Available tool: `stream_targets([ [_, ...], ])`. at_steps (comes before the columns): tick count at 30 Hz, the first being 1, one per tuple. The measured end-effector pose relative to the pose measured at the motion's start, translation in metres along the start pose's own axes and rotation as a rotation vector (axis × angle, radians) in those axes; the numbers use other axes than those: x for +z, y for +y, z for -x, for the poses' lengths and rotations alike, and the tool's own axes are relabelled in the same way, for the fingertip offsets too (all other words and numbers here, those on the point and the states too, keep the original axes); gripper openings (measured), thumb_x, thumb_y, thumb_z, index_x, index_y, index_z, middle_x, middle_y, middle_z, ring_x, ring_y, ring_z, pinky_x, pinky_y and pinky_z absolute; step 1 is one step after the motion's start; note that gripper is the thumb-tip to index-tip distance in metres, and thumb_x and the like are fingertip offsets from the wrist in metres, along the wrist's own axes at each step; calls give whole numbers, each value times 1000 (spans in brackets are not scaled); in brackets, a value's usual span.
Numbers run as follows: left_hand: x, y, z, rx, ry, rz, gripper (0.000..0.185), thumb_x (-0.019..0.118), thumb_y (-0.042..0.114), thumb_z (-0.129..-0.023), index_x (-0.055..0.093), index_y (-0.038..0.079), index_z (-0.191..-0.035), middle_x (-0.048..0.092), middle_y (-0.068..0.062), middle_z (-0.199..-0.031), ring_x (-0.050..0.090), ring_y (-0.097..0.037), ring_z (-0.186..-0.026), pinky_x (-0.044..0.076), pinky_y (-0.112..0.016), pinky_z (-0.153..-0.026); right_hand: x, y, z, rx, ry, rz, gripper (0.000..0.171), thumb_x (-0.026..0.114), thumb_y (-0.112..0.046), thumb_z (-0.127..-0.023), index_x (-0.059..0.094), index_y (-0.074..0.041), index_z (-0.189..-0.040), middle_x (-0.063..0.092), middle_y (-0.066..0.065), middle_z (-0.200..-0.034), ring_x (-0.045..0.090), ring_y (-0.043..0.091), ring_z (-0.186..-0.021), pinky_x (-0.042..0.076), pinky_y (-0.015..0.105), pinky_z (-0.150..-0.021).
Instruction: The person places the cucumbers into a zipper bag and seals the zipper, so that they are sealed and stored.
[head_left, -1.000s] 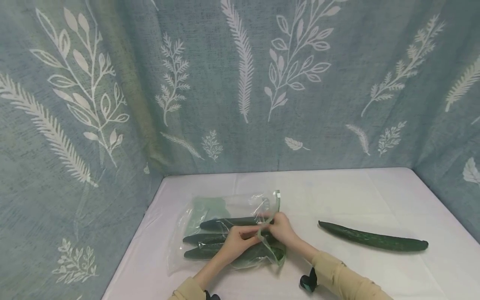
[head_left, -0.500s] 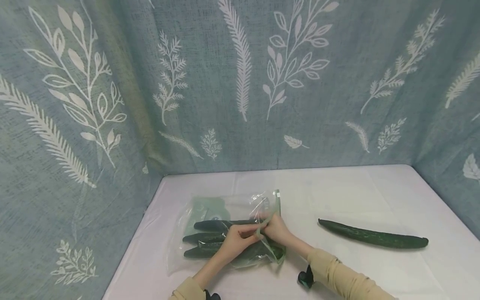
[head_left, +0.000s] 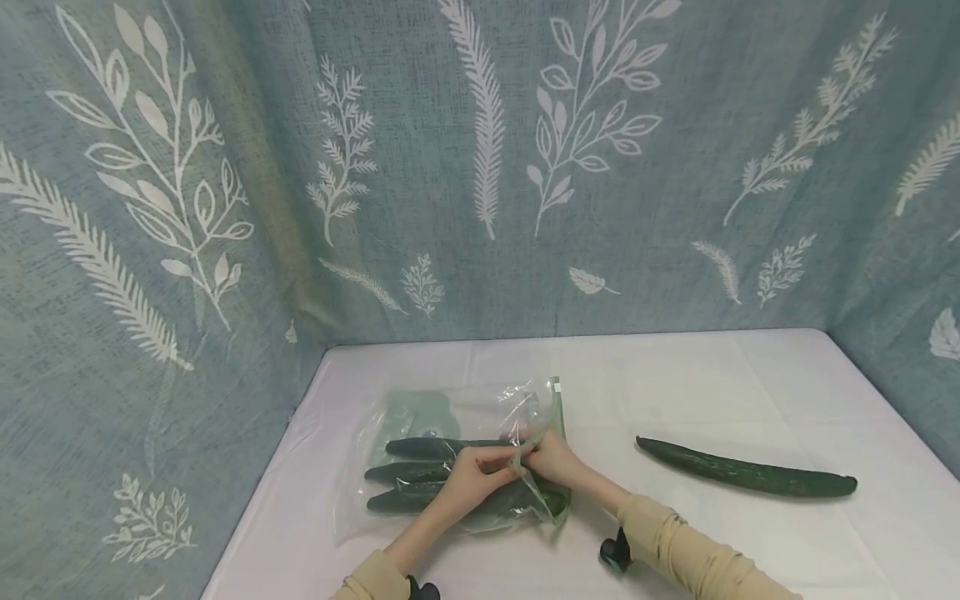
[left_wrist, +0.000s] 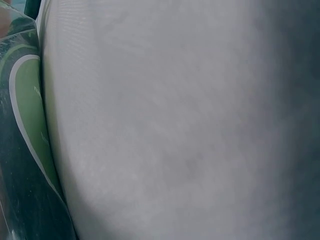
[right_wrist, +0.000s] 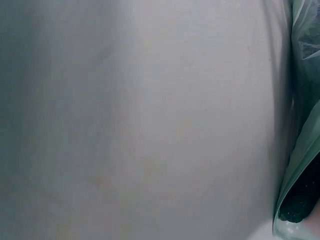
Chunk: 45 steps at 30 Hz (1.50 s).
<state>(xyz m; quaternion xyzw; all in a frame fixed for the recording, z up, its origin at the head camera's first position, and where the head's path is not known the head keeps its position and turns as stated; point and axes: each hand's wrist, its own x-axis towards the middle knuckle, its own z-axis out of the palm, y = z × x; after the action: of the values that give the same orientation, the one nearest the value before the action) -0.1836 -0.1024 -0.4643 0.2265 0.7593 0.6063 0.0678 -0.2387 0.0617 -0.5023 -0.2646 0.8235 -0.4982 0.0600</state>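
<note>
A clear plastic bag (head_left: 420, 417) with a green rim lies on the white table (head_left: 675, 392), holding three dark green cucumbers (head_left: 408, 473). My left hand (head_left: 474, 477) and right hand (head_left: 551, 458) meet at the bag's open right end and pinch its rim between them. A fourth cucumber (head_left: 742, 473) lies loose to the right of the hands. In the left wrist view only the bag's green edge (left_wrist: 30, 125) and the table show. In the right wrist view the bag's mouth (right_wrist: 302, 165) and a cucumber tip (right_wrist: 299, 205) sit at the right edge.
Blue-grey cloth with white leaf prints (head_left: 487, 167) hangs behind and on both sides of the table. A small black object (head_left: 615, 552) sits at my right wrist.
Both hands stay pinched on the bag's rim and have shifted slightly left; the bag's mouth has narrowed a little. The loose cucumber has not moved.
</note>
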Motion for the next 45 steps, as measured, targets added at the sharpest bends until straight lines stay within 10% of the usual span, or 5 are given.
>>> stream_targets([
  [35,-2,-1,2,-3,-20,26,32,63,6,-81,59,-5,-111,60,-18,-113,57,-30,-105,49,-23,-85,-12,10,22,44,55,48,30,58,-39,-84,65,-18,-105,64,0,-110,55,22,-109,42,45,-95],
  [45,-3,-2,1,22,-39,35,33,63,10,-82,60,-3,-111,60,-15,-114,56,-30,-107,49,-23,-86,-26,4,31,38,47,13,19,61,-23,-85,65,-16,-103,66,-1,-102,57,22,-105,41,47,-94],
])
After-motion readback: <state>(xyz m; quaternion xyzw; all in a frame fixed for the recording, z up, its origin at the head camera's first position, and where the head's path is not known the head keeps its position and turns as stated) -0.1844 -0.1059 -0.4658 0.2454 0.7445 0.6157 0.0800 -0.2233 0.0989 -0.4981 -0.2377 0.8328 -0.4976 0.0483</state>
